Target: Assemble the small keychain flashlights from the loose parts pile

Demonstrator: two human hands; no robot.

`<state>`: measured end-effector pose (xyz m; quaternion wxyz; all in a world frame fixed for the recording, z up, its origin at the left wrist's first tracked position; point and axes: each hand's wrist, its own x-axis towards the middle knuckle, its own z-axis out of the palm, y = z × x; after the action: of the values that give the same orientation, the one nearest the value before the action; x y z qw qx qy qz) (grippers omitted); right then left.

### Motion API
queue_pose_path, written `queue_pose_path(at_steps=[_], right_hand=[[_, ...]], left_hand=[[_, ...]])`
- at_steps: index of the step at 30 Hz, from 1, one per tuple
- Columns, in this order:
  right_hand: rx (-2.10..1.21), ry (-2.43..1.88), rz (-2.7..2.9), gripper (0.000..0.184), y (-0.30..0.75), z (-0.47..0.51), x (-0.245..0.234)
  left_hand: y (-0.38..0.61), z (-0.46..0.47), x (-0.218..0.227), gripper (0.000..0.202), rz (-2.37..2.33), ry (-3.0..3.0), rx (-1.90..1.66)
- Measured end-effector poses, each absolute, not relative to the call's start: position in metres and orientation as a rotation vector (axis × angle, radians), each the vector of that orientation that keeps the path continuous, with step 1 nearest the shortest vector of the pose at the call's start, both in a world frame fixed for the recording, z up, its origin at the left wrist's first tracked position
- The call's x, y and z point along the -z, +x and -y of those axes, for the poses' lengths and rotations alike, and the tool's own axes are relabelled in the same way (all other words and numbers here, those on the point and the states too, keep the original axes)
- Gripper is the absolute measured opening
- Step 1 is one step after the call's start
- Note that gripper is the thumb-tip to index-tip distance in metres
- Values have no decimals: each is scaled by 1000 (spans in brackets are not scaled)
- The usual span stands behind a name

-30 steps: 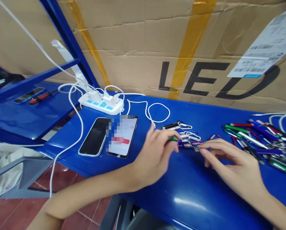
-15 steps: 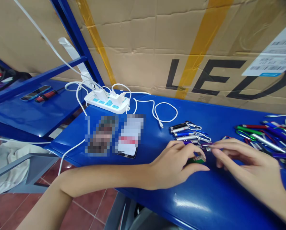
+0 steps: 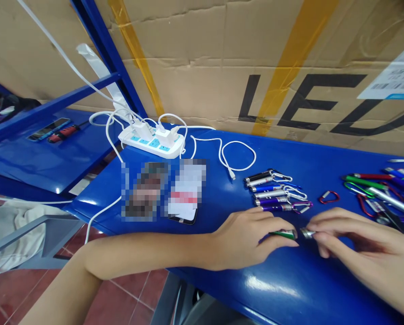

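Observation:
My left hand [image 3: 247,239] is closed around a small green keychain flashlight [image 3: 285,234], whose end shows between the thumb and fingers. A short silver metal piece [image 3: 307,233], like an end cap, is pinched between the thumb and fingertips of my right hand [image 3: 361,246]. A narrow gap parts this piece from the green tube. Just beyond my left fingers lies a row of small flashlights [image 3: 270,188] in black, silver, blue and purple, several with carabiner clips. A loose red carabiner [image 3: 329,197] rests above my right fingers.
On the right is a pile of pens and flashlights [image 3: 381,185]. A white power strip [image 3: 151,143] with chargers and a looped white cable [image 3: 254,155] lie behind two blurred phones [image 3: 144,192]. A large cardboard box [image 3: 202,58] stands along the back of the blue table [image 3: 242,289].
My right hand has moved right and slightly down from beside the purple flashlights. The silver piece now lines up with the green tube, and the red carabiner shows more fully.

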<state>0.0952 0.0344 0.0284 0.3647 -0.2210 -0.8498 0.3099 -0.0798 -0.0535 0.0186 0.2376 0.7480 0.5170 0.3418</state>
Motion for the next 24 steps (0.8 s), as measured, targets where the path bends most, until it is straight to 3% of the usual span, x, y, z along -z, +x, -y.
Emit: queue_pose_path(at_steps=[9,18,24], right_hand=[[-983,-575,2305,9,95,-36,-27],[-1043,-697,2319,18,98,-42,-23],[-1252,-841,2387,20,108,-51,-11]], left_hand=[[-80,53,-13,17,-1412,1995,-910],[-78,51,-10,17,-1389,1975,-883],[-77,52,-13,14,-1339,1948,-814]])
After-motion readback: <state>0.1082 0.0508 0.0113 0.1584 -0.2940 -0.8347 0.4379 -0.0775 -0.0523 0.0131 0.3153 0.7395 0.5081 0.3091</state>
